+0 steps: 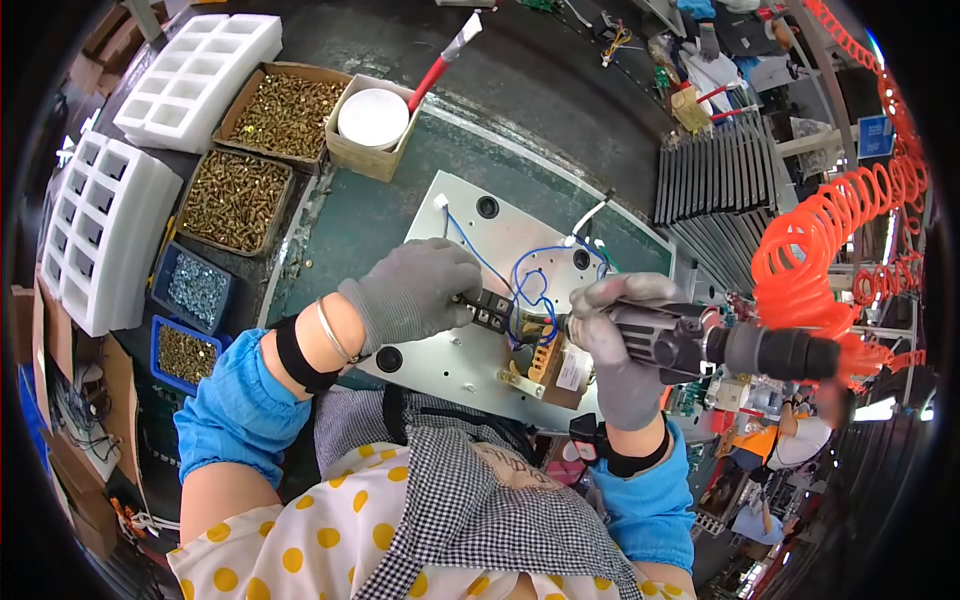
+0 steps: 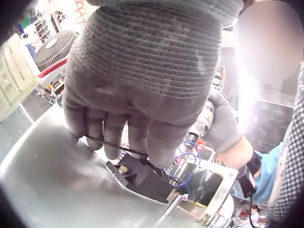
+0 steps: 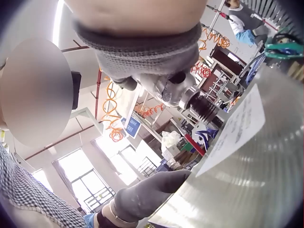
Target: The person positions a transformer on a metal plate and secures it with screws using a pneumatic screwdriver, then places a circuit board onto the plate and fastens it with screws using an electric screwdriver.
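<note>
A silver metal plate (image 1: 440, 215) lies on the green bench, carrying blue wires (image 1: 530, 270) and a transformer (image 1: 568, 372) with a white label. My gloved left hand (image 1: 415, 292) holds a black terminal block (image 1: 490, 310) on the plate; in the left wrist view its fingers curl at the black block (image 2: 137, 175) and a thin black cord. My gloved right hand (image 1: 625, 340) grips a black and grey power driver (image 1: 665, 340), whose nose points left toward the block and wires. In the right wrist view the driver (image 3: 175, 92) shows beneath the glove. The bit's tip is hard to make out.
Boxes of brass screws (image 1: 235, 200), blue bins (image 1: 195, 290), white foam trays (image 1: 105, 230) and a box with a white tub (image 1: 373, 118) stand at the left. A coiled red hose (image 1: 800, 250) hangs at the right, near stacked dark metal panels (image 1: 712, 172).
</note>
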Available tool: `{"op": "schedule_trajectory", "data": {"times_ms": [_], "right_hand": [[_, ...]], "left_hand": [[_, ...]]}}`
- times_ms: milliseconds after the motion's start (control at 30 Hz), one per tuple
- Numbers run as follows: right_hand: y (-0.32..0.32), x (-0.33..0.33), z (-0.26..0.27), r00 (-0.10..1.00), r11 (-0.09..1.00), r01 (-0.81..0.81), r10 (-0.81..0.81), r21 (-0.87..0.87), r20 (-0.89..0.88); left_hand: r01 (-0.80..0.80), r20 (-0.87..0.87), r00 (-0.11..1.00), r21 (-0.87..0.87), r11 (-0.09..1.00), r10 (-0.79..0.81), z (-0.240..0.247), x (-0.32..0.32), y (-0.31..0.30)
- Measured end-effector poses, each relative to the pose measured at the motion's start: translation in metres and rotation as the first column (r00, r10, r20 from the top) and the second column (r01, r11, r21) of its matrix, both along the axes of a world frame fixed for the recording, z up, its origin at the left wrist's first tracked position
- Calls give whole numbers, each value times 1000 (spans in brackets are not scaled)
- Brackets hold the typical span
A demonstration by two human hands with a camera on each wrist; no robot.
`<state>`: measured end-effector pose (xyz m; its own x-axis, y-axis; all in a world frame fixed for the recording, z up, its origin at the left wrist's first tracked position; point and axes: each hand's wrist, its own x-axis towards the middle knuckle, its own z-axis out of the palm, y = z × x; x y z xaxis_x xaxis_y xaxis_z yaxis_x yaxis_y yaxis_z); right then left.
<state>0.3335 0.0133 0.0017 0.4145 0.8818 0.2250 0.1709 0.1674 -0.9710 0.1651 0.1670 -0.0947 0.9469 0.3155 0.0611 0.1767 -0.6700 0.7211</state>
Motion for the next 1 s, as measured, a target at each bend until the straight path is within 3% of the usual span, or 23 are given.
{"op": "schedule_trajectory", "data": {"times_ms": [167,300,433,567,667,1000], "right_hand": [[5,-1,3,977,996,87,-89,-17,-193],[4,1,6,977,1000,-12,17,27,-215],[6,-3,6,955,1000,-12,18,23,-295],[6,-1,1,978,1000,17,-21,-17,-209],[5,-2,-1,969,999,44,-44,-7,-242],[8,-12,-9,983,986,134,-119,102,-140]], "left_hand": [[21,26,999,-21,1000,-21,-1,-2,2],[37,-2,999,-51,998,-37,-1,-4,3],[72,-20,997,-84,994,-74,2,-6,4],[113,-30,993,-70,991,-115,3,-8,4],[135,-81,987,-80,988,-141,6,-8,6],[154,-181,970,-55,986,-162,16,-8,7]]}}
